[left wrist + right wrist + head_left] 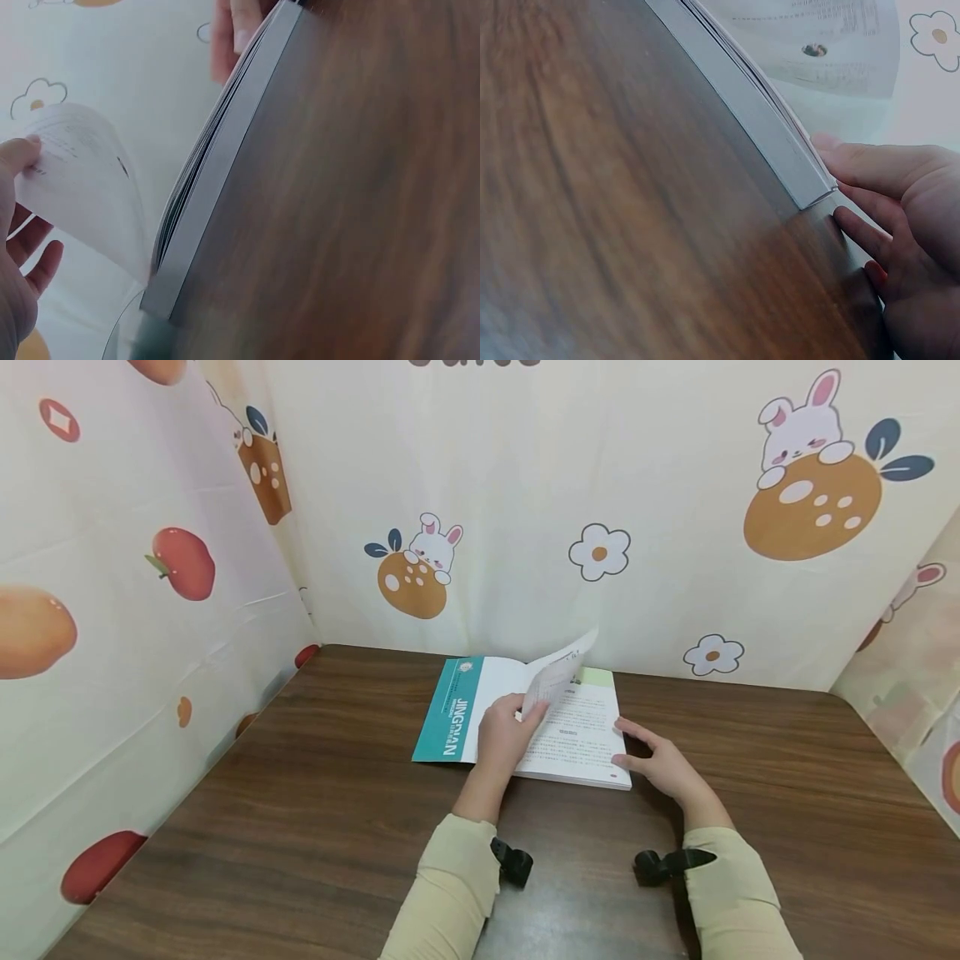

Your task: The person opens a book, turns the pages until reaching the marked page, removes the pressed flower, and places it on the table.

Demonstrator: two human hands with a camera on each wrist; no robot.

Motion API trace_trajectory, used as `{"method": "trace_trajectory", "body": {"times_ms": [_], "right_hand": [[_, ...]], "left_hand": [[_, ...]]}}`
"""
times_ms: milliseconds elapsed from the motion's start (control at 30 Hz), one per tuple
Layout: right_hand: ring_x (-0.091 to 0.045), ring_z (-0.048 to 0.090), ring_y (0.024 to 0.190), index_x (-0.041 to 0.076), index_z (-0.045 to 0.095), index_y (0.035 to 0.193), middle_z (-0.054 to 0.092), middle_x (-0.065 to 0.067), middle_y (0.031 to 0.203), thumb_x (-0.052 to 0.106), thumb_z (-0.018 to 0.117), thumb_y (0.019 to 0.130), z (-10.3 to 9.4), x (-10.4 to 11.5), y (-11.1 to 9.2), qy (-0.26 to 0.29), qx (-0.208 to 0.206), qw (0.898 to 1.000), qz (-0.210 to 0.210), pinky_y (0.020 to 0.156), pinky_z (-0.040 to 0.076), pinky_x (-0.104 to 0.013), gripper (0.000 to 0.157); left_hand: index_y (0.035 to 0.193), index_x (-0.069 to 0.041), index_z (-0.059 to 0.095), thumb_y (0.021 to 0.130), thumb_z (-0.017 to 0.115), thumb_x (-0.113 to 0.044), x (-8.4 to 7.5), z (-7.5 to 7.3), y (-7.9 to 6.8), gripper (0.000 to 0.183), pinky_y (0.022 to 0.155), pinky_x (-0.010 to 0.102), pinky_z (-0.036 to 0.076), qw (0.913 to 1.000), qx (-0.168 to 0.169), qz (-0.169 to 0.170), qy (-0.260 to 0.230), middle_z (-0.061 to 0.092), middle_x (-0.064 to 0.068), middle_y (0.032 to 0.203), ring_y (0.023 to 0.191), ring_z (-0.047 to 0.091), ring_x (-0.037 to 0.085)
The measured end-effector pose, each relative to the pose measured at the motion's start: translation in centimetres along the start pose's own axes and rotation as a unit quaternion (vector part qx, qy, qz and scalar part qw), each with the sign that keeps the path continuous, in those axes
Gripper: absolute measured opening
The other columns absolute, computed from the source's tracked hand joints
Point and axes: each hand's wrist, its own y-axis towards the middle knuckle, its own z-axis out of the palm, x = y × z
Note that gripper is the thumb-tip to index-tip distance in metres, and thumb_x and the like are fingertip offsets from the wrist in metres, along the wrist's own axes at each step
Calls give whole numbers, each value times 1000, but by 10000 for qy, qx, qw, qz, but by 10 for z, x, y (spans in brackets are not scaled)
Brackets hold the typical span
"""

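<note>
Near the back edge of a brown wooden table (262, 827), an opened book (581, 739) lies between a person's two hands

Its page tops point away from the person toward the patterned curtain (525, 468), its binding line runs from near to far, and the whole spread stretches longest from left to right, with a teal flap (444, 714) at the left end; the left hand (501, 735) pinches a lifted leaf (558, 672) that curves upward, while the right hand (667, 768) is loosely spread at the book's right edge, its thumb touching the pages
</note>
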Motion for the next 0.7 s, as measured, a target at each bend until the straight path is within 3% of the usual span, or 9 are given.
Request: {"method": "trace_trajectory", "body": {"times_ms": [300, 500, 700], "right_hand": [[-40, 13, 136, 10, 35, 143, 25, -15, 149, 34, 70, 82, 0, 1, 0, 29, 17, 10000, 66, 102, 13, -62, 75], [-40, 13, 136, 10, 35, 143, 24, -15, 149, 35, 70, 82, 0, 1, 0, 49, 38, 9999, 95, 102, 12, -62, 75], [-41, 13, 136, 11, 33, 144, 24, -15, 149, 36, 69, 82, 0, 2, -1, 29, 37, 9999, 145, 101, 13, -63, 76]], "left_hand": [[89, -3, 68, 86, 66, -34, 6, -16, 7, 31, 53, 22, 43, 9954, -721, -29, -626, 64, 5, 82, 66, 53, 14], [92, -3, 68, 86, 65, -35, 12, -28, 11, 33, 52, 23, 48, 9909, -989, -40, -911, 65, 5, 84, 65, 56, 14], [96, -1, 70, 86, 66, -32, 19, -41, 16, 33, 54, 25, 48, 9831, -1420, 168, -1148, 67, 6, 85, 66, 57, 15]]}}
